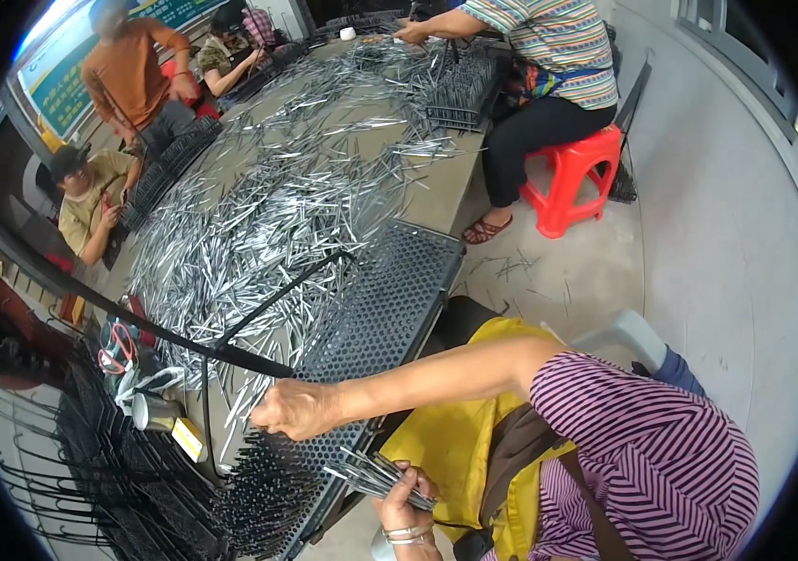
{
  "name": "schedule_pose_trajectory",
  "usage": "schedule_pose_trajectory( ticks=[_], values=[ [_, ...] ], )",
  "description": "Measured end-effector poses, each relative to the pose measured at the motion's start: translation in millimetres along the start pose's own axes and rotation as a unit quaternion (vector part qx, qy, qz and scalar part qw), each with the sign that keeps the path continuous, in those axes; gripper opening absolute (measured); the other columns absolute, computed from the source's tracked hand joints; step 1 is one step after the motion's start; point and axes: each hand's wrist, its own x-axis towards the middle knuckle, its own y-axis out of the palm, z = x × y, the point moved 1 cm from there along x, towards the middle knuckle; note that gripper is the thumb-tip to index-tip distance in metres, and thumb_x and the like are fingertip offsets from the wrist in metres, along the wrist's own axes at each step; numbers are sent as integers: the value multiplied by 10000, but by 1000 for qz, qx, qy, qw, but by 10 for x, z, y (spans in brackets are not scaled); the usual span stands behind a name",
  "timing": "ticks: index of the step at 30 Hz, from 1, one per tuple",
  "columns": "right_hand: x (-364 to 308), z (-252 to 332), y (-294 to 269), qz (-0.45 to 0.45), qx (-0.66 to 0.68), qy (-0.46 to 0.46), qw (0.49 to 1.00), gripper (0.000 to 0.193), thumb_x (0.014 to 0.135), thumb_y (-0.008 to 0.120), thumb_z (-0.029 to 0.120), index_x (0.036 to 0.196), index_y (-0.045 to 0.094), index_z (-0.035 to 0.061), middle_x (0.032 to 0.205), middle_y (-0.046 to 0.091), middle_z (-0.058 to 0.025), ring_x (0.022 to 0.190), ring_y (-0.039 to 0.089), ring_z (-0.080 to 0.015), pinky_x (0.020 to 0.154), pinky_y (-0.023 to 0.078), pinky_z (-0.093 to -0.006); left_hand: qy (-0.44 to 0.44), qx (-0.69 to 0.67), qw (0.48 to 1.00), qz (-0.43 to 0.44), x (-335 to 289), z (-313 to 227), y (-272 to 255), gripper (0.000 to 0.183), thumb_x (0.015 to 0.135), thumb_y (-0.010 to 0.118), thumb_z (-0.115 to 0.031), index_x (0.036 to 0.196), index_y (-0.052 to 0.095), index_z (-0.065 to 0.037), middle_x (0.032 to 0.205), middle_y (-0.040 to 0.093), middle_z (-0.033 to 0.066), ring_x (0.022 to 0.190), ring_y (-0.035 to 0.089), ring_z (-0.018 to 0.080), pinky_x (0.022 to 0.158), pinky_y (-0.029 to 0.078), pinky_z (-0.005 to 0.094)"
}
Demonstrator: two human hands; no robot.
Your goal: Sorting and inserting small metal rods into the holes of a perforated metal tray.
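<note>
My left hand (405, 497), with bracelets at its wrist, is closed around a bundle of thin grey metal rods (361, 472) near the front edge of a black perforated rack (371, 299). My right hand (296, 409) reaches across that rack, its fingers curled together over the near part; whatever they pinch is hidden. Many dark rods (263, 491) stand packed upright in the rack's holes just below this hand. The rack's far part has bare holes. A large heap of loose silver rods (249, 220) covers the table beyond.
Black hooked rods (43, 477) stick out at the lower left. A metal cup (154, 411), a yellow-and-white box (189, 439) and red-handled scissors (118, 348) lie nearby. A black bar frame (137, 323) crosses above the table. Several people work around it; one sits on a red stool (572, 182).
</note>
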Motion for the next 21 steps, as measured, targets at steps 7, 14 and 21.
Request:
schedule_pose_trajectory(
  ticks=[7,14,21],
  values=[
    [-116,22,190,32,-54,66,996,119,680,497,22,595,416,2,493,465,-189,501,513,-376,461,394,-441,-25,-32,999,12,27,17,15,189,708,588,-16,879,507,-22,579,498,105,426,438,196,423,320,301],
    [106,170,240,94,-149,113,978,52,571,516,23,588,475,-3,527,513,-182,536,567,-336,463,434,-433,-16,-51,999,-9,-7,0,42,200,680,635,14,848,527,-3,587,497,101,452,473,197,402,363,295],
    [61,118,259,50,-140,99,984,81,584,532,38,582,464,-5,541,523,-172,554,558,-358,489,440,-427,-20,-61,998,4,7,3,32,197,683,637,14,846,528,-3,597,507,106,451,472,200,414,371,301]
  ],
)
